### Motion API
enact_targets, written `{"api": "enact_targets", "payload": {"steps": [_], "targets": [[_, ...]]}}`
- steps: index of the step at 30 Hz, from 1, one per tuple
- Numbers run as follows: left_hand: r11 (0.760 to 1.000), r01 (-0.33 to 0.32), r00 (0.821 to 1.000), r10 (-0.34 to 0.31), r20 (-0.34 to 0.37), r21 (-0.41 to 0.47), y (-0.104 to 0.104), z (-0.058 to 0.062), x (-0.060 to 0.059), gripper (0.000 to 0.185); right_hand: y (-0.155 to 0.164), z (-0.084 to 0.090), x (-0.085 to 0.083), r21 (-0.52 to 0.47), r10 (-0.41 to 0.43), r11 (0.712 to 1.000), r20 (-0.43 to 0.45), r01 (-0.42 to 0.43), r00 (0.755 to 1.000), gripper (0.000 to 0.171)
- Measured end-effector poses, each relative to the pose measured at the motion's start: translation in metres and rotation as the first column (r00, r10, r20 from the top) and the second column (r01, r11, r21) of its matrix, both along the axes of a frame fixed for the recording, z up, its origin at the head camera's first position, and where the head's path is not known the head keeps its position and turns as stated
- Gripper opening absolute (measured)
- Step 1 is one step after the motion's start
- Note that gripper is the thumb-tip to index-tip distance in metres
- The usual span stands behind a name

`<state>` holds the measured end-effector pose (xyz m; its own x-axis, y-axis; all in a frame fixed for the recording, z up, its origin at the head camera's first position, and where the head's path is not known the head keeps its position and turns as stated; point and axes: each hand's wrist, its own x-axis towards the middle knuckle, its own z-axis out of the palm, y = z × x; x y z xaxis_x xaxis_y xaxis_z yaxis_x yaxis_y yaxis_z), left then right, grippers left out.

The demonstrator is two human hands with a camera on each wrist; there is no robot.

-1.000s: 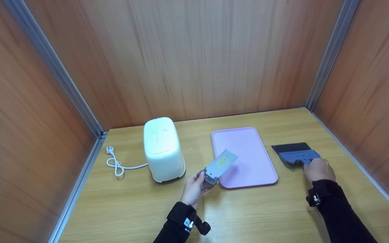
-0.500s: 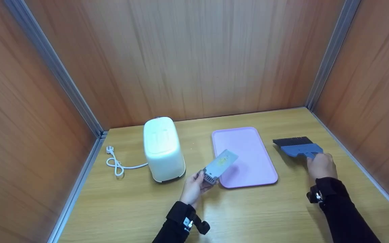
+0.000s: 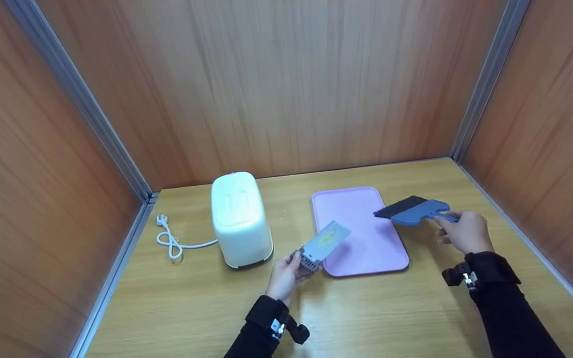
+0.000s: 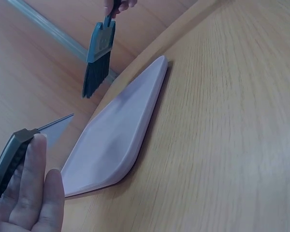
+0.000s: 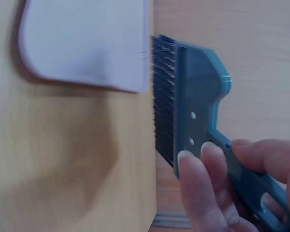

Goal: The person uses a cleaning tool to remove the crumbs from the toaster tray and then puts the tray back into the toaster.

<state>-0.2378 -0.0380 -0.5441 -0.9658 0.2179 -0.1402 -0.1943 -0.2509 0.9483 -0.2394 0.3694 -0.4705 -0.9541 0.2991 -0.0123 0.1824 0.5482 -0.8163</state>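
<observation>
My left hand (image 3: pixel 284 281) grips the vented end of a slim grey metal power supply (image 3: pixel 325 242), which is tilted up over the near left edge of a pink tray (image 3: pixel 366 256). Only its dark end and part of its flat side show in the left wrist view. My right hand (image 3: pixel 465 232) pinches the handle of a blue brush (image 3: pixel 418 213) with a broad row of black bristles (image 5: pixel 163 101). The brush is raised, its bristles pointing left and overlapping the tray's right edge in the head view. Thumb and fingers lie on the handle (image 5: pixel 253 191) in the right wrist view.
Left of the tray stands a white rounded appliance (image 3: pixel 240 223), its white cord (image 3: pixel 194 246) looped on the table with a plug (image 3: pixel 162 220) at the end. Wooden panels (image 3: pixel 316 89) enclose the table at the back and both sides.
My right hand has lifted the brush and carried it left toward the tray, turning its bristles leftward. The left hand and the power supply have stayed in place.
</observation>
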Motion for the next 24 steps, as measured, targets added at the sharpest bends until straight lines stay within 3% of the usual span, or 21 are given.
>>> {"api": "enact_targets", "payload": {"steps": [7, 11, 14, 18, 24], "targets": [[1.000, 0.005, 1.000, -0.005, -0.016, -0.002, 0.001, -0.001, 0.000, 0.046, -0.014, 0.012, 0.000, -0.031, -0.026, 0.999, -0.111, 0.023, 0.993, 0.046], [1.000, 0.010, 1.000, -0.010, -0.019, -0.006, 0.001, -0.001, -0.001, 0.046, -0.023, 0.018, 0.000, -0.175, -0.017, 0.984, -0.119, -0.004, 0.993, 0.048], [1.000, 0.007, 1.000, -0.007, -0.013, -0.013, 0.003, -0.002, -0.002, 0.048, -0.030, 0.021, -0.001, -0.363, 0.017, 0.930, -0.128, -0.062, 0.992, 0.052], [1.000, 0.007, 1.000, -0.007, -0.010, -0.028, 0.005, -0.004, -0.004, 0.049, -0.041, 0.025, -0.004, -0.510, 0.072, 0.850, -0.131, -0.129, 0.989, 0.053], [0.999, 0.021, 1.000, -0.022, -0.009, -0.043, 0.006, -0.003, -0.005, 0.047, -0.056, 0.031, -0.007, -0.572, 0.134, 0.804, -0.092, -0.163, 0.987, 0.049]]}}
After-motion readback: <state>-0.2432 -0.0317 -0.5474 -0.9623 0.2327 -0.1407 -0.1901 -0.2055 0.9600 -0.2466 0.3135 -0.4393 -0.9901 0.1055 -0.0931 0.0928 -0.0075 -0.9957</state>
